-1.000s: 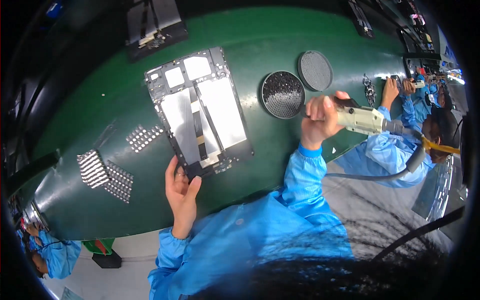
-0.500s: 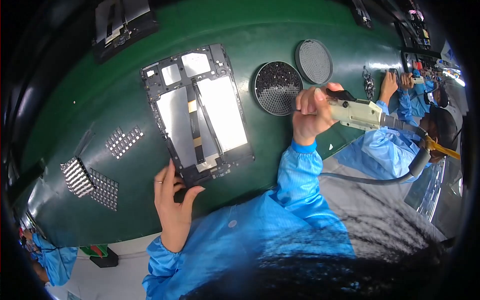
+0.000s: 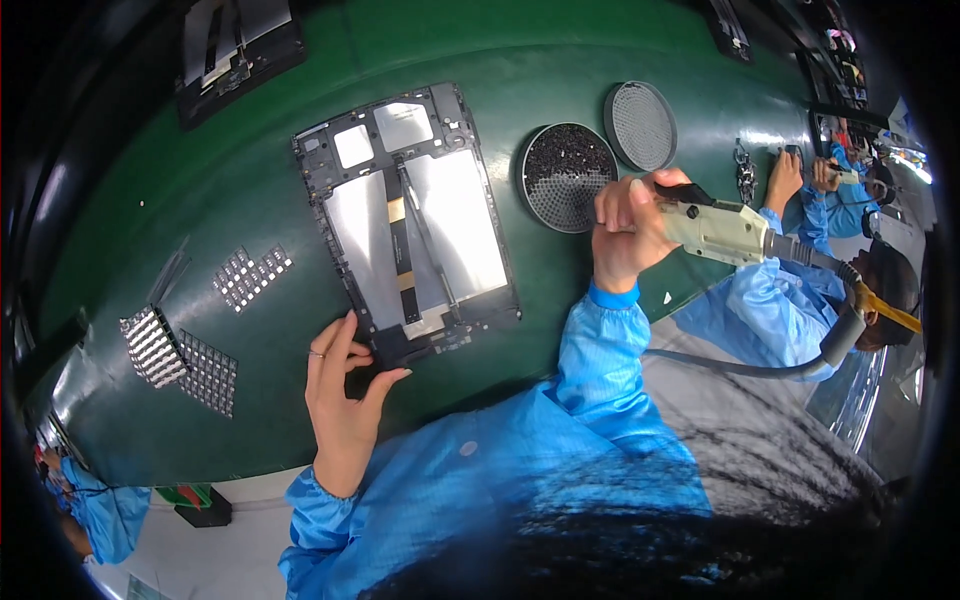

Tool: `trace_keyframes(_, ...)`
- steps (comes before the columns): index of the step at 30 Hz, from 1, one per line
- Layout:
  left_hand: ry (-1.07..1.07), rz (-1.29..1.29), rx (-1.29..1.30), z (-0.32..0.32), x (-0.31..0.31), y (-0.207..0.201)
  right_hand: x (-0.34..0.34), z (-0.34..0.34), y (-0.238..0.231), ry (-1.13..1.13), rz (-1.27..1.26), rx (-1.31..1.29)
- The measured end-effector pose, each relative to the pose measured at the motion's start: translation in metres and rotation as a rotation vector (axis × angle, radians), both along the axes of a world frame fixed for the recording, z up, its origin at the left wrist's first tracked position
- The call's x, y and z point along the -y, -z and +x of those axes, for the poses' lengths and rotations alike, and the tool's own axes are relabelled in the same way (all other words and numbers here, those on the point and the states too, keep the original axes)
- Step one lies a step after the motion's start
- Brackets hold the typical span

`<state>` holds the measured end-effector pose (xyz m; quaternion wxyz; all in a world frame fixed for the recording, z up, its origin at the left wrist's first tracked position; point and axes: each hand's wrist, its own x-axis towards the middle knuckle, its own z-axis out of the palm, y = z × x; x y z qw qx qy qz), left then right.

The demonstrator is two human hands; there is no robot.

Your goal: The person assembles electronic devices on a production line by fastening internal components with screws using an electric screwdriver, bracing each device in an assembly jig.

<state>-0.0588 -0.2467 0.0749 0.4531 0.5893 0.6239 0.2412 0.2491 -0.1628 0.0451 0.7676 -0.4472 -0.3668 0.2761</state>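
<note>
An opened tablet body (image 3: 370, 245), black-framed with silver plates and a flat ribbon strip down its middle, lies on the green table in front of me. My left hand (image 3: 345, 385) is at its near left corner, fingers spread, fingertips at the edge and thumb apart. In my right hand (image 3: 632, 230) is a cream electric screwdriver (image 3: 722, 232), its body pointing left and its cable trailing right. The front end of the screwdriver is hidden by my fingers. Just beyond that hand sits a round dish of small black screws (image 3: 568, 160), partly covered by the fingers.
A second round perforated dish (image 3: 641, 125) stands behind the first. Sheets of small parts (image 3: 155, 350) lie at the left. Another opened tablet (image 3: 240, 60) is at the far left. At the right a co-worker in a blue sleeve (image 3: 765, 310) sits close, near a small metal part (image 3: 745, 172).
The tablet and dishes appear slightly further right in the picture, seemingly from a small view shift. Both hands keep nearly the same pose, and the screwdriver stays in my right hand.
</note>
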Motion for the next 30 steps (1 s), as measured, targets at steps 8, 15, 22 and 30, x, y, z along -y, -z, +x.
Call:
trace_keyframes(8, 0.027, 0.073, 0.077, 0.005, -0.002, 0.005, 0.008, 0.017, 0.007, -0.051, -0.067, 0.028)
trace_keyframes(15, -0.031, 0.533, -0.281, -0.061, -0.062, 0.004, 0.012, 0.008, -0.025, -0.063, 0.141, 0.057)
trace_keyframes(22, 0.035, 0.481, -0.478, -0.087, -0.087, 0.009, 0.036, -0.032, -0.029, -0.254, 0.155, -0.033)
trace_keyframes(30, -0.101, 0.178, 0.036, -0.085, -0.091, 0.018, 0.069, -0.048, -0.033, -0.409, 0.103, -0.03)
